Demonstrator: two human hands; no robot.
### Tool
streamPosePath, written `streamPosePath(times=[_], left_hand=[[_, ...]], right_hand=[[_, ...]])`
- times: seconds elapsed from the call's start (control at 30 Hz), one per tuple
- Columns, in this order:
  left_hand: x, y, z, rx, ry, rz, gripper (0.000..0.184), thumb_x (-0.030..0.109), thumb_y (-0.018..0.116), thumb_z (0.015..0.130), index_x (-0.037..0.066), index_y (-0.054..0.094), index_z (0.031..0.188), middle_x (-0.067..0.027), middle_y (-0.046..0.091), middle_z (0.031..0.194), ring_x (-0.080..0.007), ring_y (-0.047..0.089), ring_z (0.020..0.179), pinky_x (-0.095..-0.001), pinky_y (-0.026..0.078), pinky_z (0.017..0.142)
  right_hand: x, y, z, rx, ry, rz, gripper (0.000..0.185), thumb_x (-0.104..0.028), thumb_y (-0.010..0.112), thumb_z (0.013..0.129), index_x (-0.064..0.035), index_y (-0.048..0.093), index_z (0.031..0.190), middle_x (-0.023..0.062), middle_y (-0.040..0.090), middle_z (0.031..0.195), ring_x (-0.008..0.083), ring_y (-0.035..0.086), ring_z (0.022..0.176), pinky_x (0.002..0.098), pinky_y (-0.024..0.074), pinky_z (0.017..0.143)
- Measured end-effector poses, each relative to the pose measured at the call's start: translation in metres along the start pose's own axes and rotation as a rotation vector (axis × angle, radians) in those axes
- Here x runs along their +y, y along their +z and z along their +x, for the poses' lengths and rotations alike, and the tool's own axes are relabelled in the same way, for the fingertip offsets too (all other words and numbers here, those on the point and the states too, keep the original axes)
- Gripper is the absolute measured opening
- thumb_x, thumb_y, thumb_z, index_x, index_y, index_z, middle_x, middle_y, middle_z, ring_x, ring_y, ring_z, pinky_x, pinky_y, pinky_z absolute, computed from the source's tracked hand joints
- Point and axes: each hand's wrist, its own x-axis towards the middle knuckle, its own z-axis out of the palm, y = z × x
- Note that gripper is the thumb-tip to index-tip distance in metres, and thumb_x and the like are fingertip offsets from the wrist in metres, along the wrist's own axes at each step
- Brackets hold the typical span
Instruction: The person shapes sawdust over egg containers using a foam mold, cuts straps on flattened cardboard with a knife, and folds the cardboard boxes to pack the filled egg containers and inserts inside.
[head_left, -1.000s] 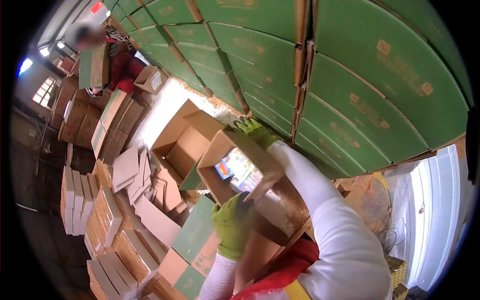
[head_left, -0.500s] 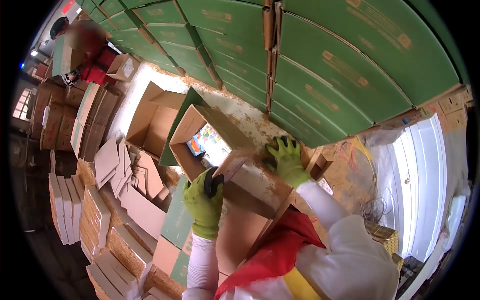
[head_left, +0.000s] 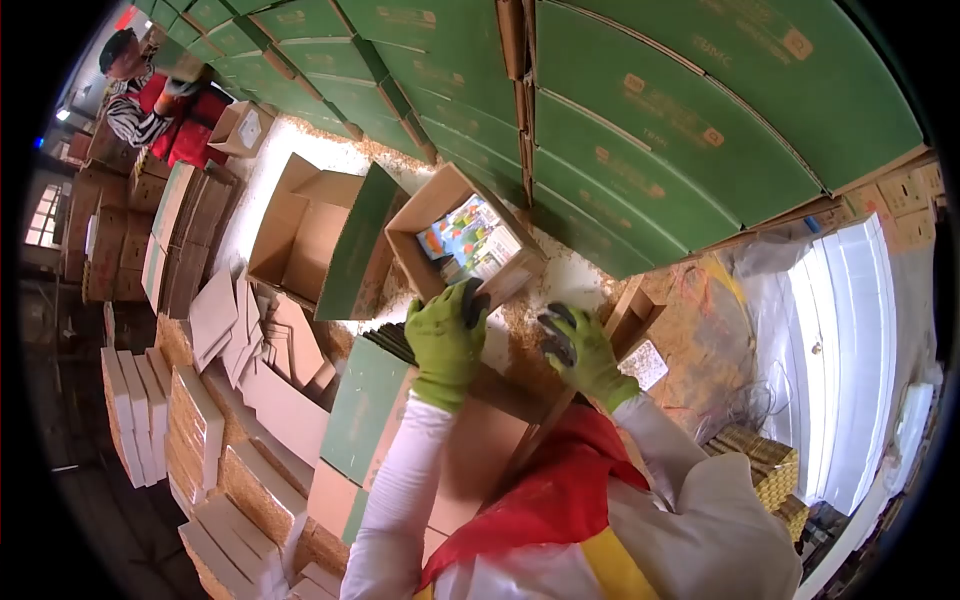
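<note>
A small open cardboard box (head_left: 425, 212) stands tilted on the white work surface, with colourful printed packets (head_left: 478, 238) inside. At its near edge is my left hand (head_left: 443, 338), in a green glove with dark fingertips, its fingers closed over the rim. My right hand (head_left: 585, 358), gloved the same way, is a little to the right of the box. Its fingers are slightly bent and apart, with nothing seen in them. A larger open carton (head_left: 325, 235) with a green flap stands just left of the small box.
Green cartons (head_left: 620, 110) are stacked as a wall along the far side. Flat cardboard pieces (head_left: 240, 325) and a green-and-tan carton (head_left: 365, 410) lie to the left. A person in a red apron (head_left: 185, 125) stands at the far left. A narrow cardboard piece (head_left: 630, 310) lies to the right.
The small box has moved away from me and to the right, with my left hand following at its edge. My right hand has lifted from the surface and drawn nearer to me.
</note>
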Motion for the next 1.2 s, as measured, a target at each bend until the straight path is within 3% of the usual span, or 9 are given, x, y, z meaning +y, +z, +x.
streamPosePath(times=[0.2, 0.3, 0.37, 0.43, 0.53, 0.63, 0.8, 0.9, 1.2], left_hand=[[-0.020, 0.045, 0.011, 0.012, 0.098, 0.221, 0.018, 0.026, 0.066, 0.082, 0.016, 0.066, 0.097, -0.0045, 0.068, 0.080, -0.0279, 0.065, 0.072, -0.0495, 0.046, 0.074], [-0.026, 0.048, 0.014, -0.098, 0.124, 0.227, 0.015, 0.026, 0.067, 0.082, 0.017, 0.068, 0.095, -0.0042, 0.069, 0.082, -0.0281, 0.065, 0.072, -0.0445, 0.048, 0.071], [-0.029, 0.044, 0.004, -0.076, 0.137, 0.043, 0.016, 0.026, 0.068, 0.081, 0.017, 0.069, 0.095, -0.0043, 0.070, 0.084, -0.0289, 0.066, 0.073, -0.0414, 0.049, 0.068], [-0.016, 0.018, 0.004, -0.137, 0.036, -0.339, 0.034, 0.014, 0.072, 0.078, 0.008, 0.068, 0.112, -0.0116, 0.071, 0.095, -0.0230, 0.070, 0.082, -0.0336, 0.054, 0.071], [-0.018, -0.030, -0.018, -0.198, -0.313, -0.806, 0.044, 0.001, 0.069, 0.075, 0.005, 0.064, 0.118, -0.0131, 0.070, 0.103, -0.0171, 0.069, 0.089, -0.0304, 0.054, 0.080], [-0.039, -0.088, -0.063, -0.020, -0.310, -0.824, 0.040, -0.006, 0.061, 0.079, -0.004, 0.061, 0.119, -0.0100, 0.066, 0.113, -0.0143, 0.062, 0.100, -0.0261, 0.049, 0.088], [-0.074, -0.179, -0.202, 0.411, -0.657, -0.494, 0.033, -0.005, 0.050, 0.090, -0.007, 0.059, 0.121, -0.0137, 0.064, 0.118, -0.0197, 0.061, 0.108, -0.0312, 0.046, 0.096], [-0.088, -0.199, -0.314, 0.738, -0.780, -0.507, 0.030, 0.002, 0.056, 0.091, -0.008, 0.059, 0.119, -0.0133, 0.066, 0.115, -0.0201, 0.061, 0.107, -0.0314, 0.045, 0.096], [-0.034, -0.150, -0.511, 0.890, -1.263, -0.491, 0.039, 0.009, 0.053, 0.096, -0.001, 0.050, 0.133, -0.0103, 0.057, 0.129, -0.0192, 0.057, 0.113, -0.0319, 0.045, 0.097]], right_hand=[[-0.001, 0.027, 0.056, 0.071, -0.325, -0.373, 0.048, -0.030, 0.055, 0.090, -0.0115, 0.051, 0.134, 0.0134, 0.050, 0.135, 0.0343, 0.041, 0.130, 0.0450, 0.0314, 0.110], [0.001, 0.024, 0.032, -0.421, -0.368, 0.089, 0.047, -0.012, 0.063, 0.082, -0.0118, 0.056, 0.128, 0.0117, 0.052, 0.134, 0.0312, 0.047, 0.125, 0.0432, 0.0362, 0.108], [0.010, 0.018, 0.015, -0.020, -0.336, 0.178, 0.046, -0.003, 0.064, 0.078, -0.0079, 0.058, 0.123, 0.0113, 0.053, 0.132, 0.0296, 0.053, 0.118, 0.0412, 0.0392, 0.105], [0.015, 0.019, 0.012, 0.217, 0.174, 0.658, 0.044, -0.003, 0.063, 0.079, -0.0027, 0.055, 0.123, 0.0153, 0.053, 0.124, 0.0313, 0.051, 0.117, 0.0416, 0.0393, 0.104], [-0.006, 0.021, -0.002, 0.208, 0.048, -0.021, 0.053, -0.004, 0.065, 0.077, -0.0040, 0.052, 0.129, 0.0173, 0.051, 0.127, 0.0360, 0.046, 0.119, 0.0414, 0.0377, 0.104], [-0.015, 0.050, -0.032, -0.015, -0.008, 0.029, 0.058, -0.002, 0.066, 0.074, -0.0051, 0.052, 0.130, 0.0171, 0.047, 0.131, 0.0354, 0.044, 0.123, 0.0421, 0.0359, 0.106], [-0.013, 0.036, -0.014, 0.308, 0.063, 0.574, 0.039, 0.004, 0.055, 0.085, -0.0021, 0.055, 0.124, 0.0128, 0.060, 0.117, 0.0226, 0.059, 0.105, 0.0310, 0.0482, 0.091], [-0.004, 0.008, -0.005, 0.249, -0.064, 0.269, 0.029, 0.004, 0.056, 0.087, -0.0010, 0.059, 0.115, 0.0090, 0.061, 0.115, 0.0178, 0.058, 0.105, 0.0292, 0.0481, 0.089], [0.007, 0.042, -0.012, -0.076, -0.151, 0.264, 0.034, 0.004, 0.050, 0.088, 0.0017, 0.057, 0.121, 0.0106, 0.061, 0.118, 0.0226, 0.057, 0.110, 0.0340, 0.0437, 0.099]])
